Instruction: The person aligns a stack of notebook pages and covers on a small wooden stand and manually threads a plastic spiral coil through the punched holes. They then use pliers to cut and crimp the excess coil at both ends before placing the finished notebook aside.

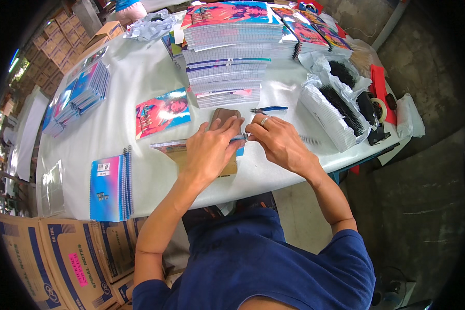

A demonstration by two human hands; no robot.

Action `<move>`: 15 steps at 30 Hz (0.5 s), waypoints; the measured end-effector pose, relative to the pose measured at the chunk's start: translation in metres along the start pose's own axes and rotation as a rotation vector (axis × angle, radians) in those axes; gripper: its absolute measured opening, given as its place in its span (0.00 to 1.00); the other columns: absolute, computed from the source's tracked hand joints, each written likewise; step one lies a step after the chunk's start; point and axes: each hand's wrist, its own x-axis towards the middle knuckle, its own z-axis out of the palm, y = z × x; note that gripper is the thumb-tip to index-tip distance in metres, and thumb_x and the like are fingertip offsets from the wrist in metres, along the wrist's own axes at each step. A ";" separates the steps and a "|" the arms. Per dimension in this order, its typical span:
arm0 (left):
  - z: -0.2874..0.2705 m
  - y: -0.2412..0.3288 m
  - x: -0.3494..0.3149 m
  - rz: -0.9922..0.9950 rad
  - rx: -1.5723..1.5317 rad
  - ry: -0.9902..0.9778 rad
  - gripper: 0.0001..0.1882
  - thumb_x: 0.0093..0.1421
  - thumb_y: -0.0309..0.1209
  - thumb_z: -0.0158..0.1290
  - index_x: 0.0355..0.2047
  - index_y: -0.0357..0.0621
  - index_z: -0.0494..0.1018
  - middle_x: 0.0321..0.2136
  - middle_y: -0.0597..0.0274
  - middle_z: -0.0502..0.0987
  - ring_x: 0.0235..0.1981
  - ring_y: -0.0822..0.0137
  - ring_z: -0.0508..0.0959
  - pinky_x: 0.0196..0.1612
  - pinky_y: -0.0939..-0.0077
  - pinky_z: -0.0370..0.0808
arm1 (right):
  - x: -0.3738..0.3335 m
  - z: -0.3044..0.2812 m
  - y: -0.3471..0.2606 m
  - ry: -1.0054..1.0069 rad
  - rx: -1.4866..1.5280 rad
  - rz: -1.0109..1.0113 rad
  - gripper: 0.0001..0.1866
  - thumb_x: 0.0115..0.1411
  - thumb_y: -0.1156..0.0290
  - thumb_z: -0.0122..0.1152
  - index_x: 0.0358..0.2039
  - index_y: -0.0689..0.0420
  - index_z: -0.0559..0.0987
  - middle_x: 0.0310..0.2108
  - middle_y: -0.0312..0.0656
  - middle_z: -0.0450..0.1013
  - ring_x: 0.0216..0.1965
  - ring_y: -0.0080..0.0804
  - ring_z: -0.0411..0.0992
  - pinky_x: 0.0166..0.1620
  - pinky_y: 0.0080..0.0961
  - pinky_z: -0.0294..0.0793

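Observation:
In front of me lies an unbound notebook (168, 143), its page edge facing away from me and a brown board (223, 168) partly under it. My left hand (209, 151) holds this notebook down near its right end, thumb and fingers around the edge. My right hand (281, 140) is closed in a pinch at the notebook's right corner, on a thin spiral coil (310, 139) that sticks out to the right beneath the hand. A brown block (225, 114) sits just beyond my left fingers. Blue-handled cutting pliers (269, 109) lie behind my right hand.
A tall stack of notebooks (225, 57) stands at the back. One colourful cover (163, 112) lies left of it. Bound notebooks (108, 188) are piled front left, more (80, 98) farther back. Wrapped black coils (341, 108) and a tape roll (380, 109) lie right. Cartons (67, 258) stand below left.

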 end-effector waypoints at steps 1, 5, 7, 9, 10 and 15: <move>0.000 0.000 0.000 0.004 -0.002 0.005 0.24 0.58 0.38 0.59 0.55 0.52 0.72 0.53 0.65 0.76 0.50 0.49 0.77 0.50 0.58 0.75 | 0.000 -0.002 -0.001 -0.002 0.034 0.024 0.12 0.55 0.76 0.62 0.39 0.59 0.70 0.36 0.45 0.68 0.38 0.48 0.72 0.38 0.40 0.72; -0.001 0.000 0.002 0.027 -0.009 0.033 0.23 0.57 0.38 0.59 0.54 0.51 0.72 0.52 0.66 0.76 0.47 0.51 0.78 0.47 0.60 0.76 | 0.005 -0.003 -0.003 0.053 0.087 0.007 0.12 0.54 0.76 0.61 0.39 0.59 0.70 0.37 0.45 0.68 0.39 0.48 0.72 0.38 0.39 0.73; 0.000 0.001 0.001 0.034 -0.011 0.039 0.23 0.57 0.38 0.59 0.54 0.51 0.73 0.51 0.67 0.77 0.46 0.52 0.78 0.48 0.61 0.76 | -0.001 0.002 0.002 0.012 0.097 0.013 0.12 0.55 0.77 0.61 0.39 0.59 0.70 0.37 0.45 0.69 0.39 0.48 0.72 0.37 0.39 0.73; 0.000 0.001 0.000 0.028 0.004 0.036 0.23 0.58 0.38 0.59 0.53 0.51 0.73 0.51 0.67 0.77 0.47 0.52 0.78 0.48 0.62 0.76 | -0.004 0.000 0.005 -0.120 0.138 0.075 0.11 0.56 0.77 0.60 0.39 0.60 0.70 0.37 0.45 0.70 0.38 0.48 0.73 0.36 0.39 0.73; 0.001 0.000 0.000 0.042 0.013 0.058 0.23 0.58 0.38 0.58 0.54 0.50 0.73 0.51 0.66 0.77 0.47 0.52 0.78 0.48 0.62 0.76 | -0.003 0.000 0.002 -0.060 0.170 0.081 0.10 0.57 0.77 0.59 0.39 0.60 0.70 0.35 0.45 0.71 0.36 0.49 0.73 0.35 0.40 0.73; 0.002 0.004 0.000 0.130 -0.018 0.135 0.24 0.59 0.42 0.57 0.55 0.49 0.72 0.50 0.63 0.77 0.48 0.50 0.78 0.48 0.61 0.76 | 0.000 0.004 -0.003 -0.062 0.196 0.116 0.08 0.57 0.77 0.59 0.38 0.62 0.75 0.30 0.46 0.75 0.29 0.49 0.75 0.33 0.40 0.74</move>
